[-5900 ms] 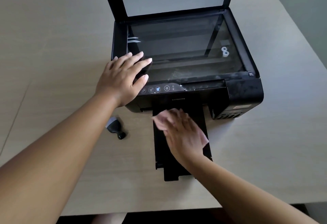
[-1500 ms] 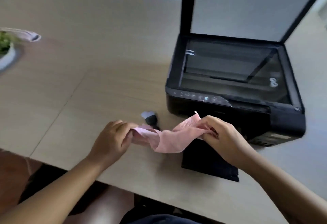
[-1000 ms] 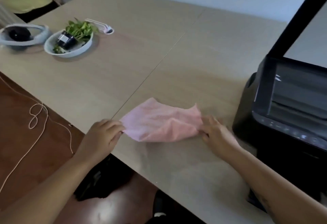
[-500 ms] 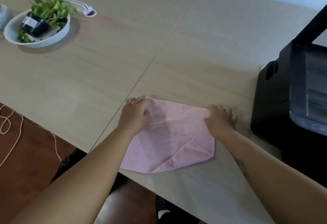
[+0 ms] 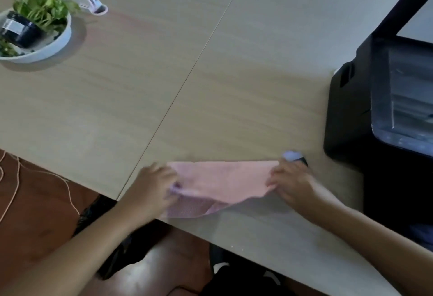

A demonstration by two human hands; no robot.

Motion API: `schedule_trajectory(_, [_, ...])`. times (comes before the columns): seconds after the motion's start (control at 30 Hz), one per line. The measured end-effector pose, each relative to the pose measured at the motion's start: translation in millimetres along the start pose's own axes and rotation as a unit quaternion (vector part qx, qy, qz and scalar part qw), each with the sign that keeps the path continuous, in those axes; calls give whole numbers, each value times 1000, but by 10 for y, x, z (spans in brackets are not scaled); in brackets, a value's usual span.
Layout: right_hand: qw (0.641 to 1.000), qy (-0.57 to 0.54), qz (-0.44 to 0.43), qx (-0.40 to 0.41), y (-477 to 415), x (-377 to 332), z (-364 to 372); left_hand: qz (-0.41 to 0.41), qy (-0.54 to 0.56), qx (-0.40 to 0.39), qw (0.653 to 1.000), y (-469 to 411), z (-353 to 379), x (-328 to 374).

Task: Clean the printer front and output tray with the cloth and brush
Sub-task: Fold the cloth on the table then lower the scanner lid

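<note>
The pink cloth [image 5: 222, 179] lies folded over on the table near its front edge. My left hand [image 5: 154, 183] pinches the cloth's left end and my right hand [image 5: 290, 182] pinches its right end. Just beyond my right hand the small brush [image 5: 294, 156] lies on the table, with grey bristles and a black handle, partly hidden. The black printer [image 5: 351, 113] stands at the right edge of the view with its scanner lid raised. Its output tray is out of view.
A white bowl [image 5: 55, 44] holding a potted green plant [image 5: 44, 10] sits at the far left of the wooden table [image 5: 234, 73]. A white utensil [image 5: 89, 2] lies behind it. A thin cord [image 5: 16, 178] trails on the brown floor below the table edge.
The cloth lay spread flat half a second ago; both hands have since pulled its far edge toward me, folding it over. The view has shifted slightly, bringing the brush into sight.
</note>
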State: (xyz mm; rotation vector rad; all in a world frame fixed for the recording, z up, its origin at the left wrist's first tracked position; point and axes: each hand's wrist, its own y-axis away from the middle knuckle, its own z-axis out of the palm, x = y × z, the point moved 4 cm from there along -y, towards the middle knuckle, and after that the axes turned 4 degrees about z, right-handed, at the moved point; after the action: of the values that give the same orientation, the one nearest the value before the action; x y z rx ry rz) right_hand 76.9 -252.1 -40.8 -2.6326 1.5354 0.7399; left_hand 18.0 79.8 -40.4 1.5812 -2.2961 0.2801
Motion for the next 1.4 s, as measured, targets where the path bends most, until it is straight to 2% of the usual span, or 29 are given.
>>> schedule_trajectory(0.03, [997,21,14,-70,102,2,139,7,-10,-40,999,214,150,60])
schedule_trajectory(0.07, [993,11,42,-105,158,39,252,3,-24,-58,998,366,265,114])
schedule_trajectory(0.1, [992,-25,77,-96,166,60,298,-15,-28,-56,998,447,359,149])
schedule_trajectory(0.2, [980,-89,174,35,4,78,276,-122,-3,-9,993,345,481,226])
schedule_trajectory(0.3, [951,-128,281,23,-128,46,312,-173,-28,-33,984,186,687,223])
schedule_trajectory(0.37, [946,-133,294,27,-154,-20,336,-172,-46,-36,983,122,753,183])
schedule_trajectory(0.47, [921,-206,329,28,-117,-50,337,-156,-51,-37,986,55,747,79])
schedule_trajectory(0.63, [906,-279,318,31,-197,-592,-31,-117,-47,-4,992,180,655,-24])
schedule_trajectory(0.7, [904,-353,239,-12,-338,-1046,-107,-144,11,46,988,288,578,-77])
schedule_trajectory(0.77, [869,-458,168,-86,-421,-1407,-17,-189,88,127,970,395,450,-102])
schedule_trajectory(0.8, [859,-480,151,-97,-445,-1471,67,-218,124,166,954,457,388,-112])
schedule_trajectory(0.83, [874,-457,141,-83,-465,-1455,141,-238,153,194,939,505,342,-102])
schedule_trajectory(0.87, [919,-368,130,-51,-509,-1379,204,-244,170,205,933,524,306,-82])
schedule_trajectory(0.9, [964,-237,114,-37,-537,-1276,302,-229,173,199,937,509,289,-50])
schedule_trajectory(0.93, [988,-116,88,-45,-532,-1213,394,-202,158,179,950,472,299,-6])
schedule_trajectory(1.0, [994,38,41,-91,-492,-1097,643,-156,85,101,979,404,426,82])
schedule_trajectory(1.03, [992,81,23,-93,-445,-1092,714,-146,42,51,987,393,517,106])
schedule_trajectory(1.1, [989,108,28,-100,-389,-1115,808,-149,-15,8,989,414,629,99])
schedule_trajectory(1.2, [986,126,45,-102,-396,-1074,812,-157,-32,22,987,418,588,24])
schedule_trajectory(1.27, [984,147,48,-87,-397,-1067,732,-148,-44,0,988,339,541,15])
schedule_trajectory(1.4, [988,111,38,-98,-365,-987,630,-145,-72,-23,987,161,520,118])
